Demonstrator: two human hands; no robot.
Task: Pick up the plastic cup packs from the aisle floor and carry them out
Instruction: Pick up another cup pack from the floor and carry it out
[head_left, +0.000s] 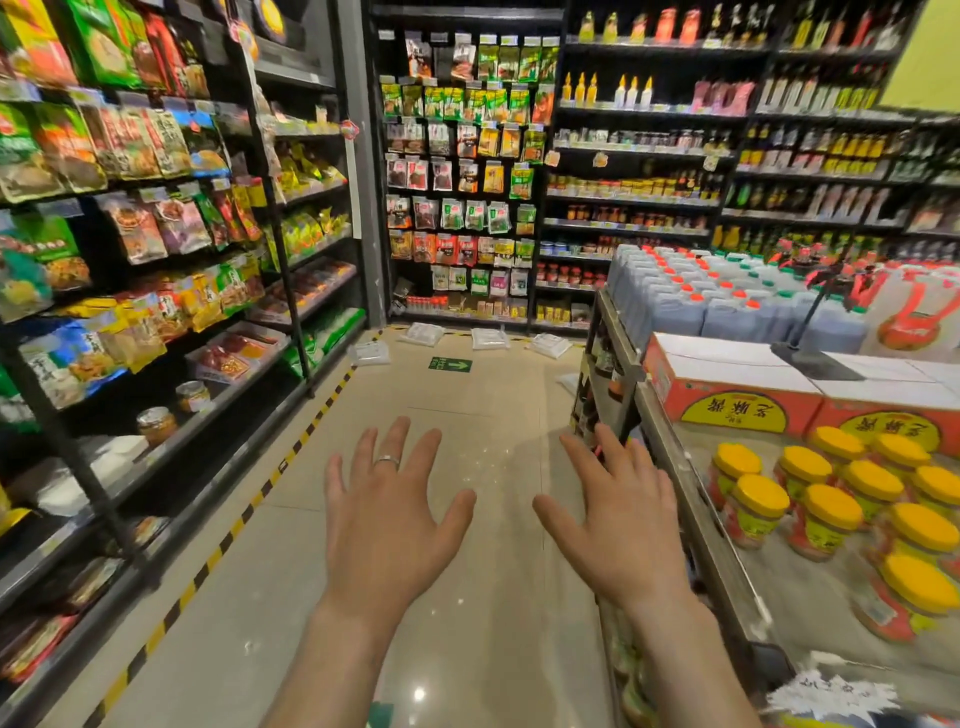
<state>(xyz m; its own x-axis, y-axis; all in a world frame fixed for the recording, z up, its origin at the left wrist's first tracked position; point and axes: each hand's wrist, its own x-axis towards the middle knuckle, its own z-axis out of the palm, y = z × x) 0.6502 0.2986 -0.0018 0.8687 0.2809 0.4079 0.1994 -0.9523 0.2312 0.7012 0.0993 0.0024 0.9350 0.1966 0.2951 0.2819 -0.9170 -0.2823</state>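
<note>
Several clear plastic cup packs lie on the aisle floor at its far end, below the end shelf: one (369, 353) by the left shelving, one (422, 333) and one (490, 338) in the middle, one (551, 344) toward the right. My left hand (387, 514) and my right hand (621, 525) are stretched out in front of me, palms down, fingers spread, holding nothing. Both hands are far short of the packs. A ring sits on one left finger.
Snack shelves (156, 270) line the left side behind a yellow-black floor stripe (291, 457). On the right stands a metal display (691, 499) with yellow-lidded jars (831, 509), orange cartons (727, 395) and jugs. A green arrow sticker (450, 365) marks the tiled floor.
</note>
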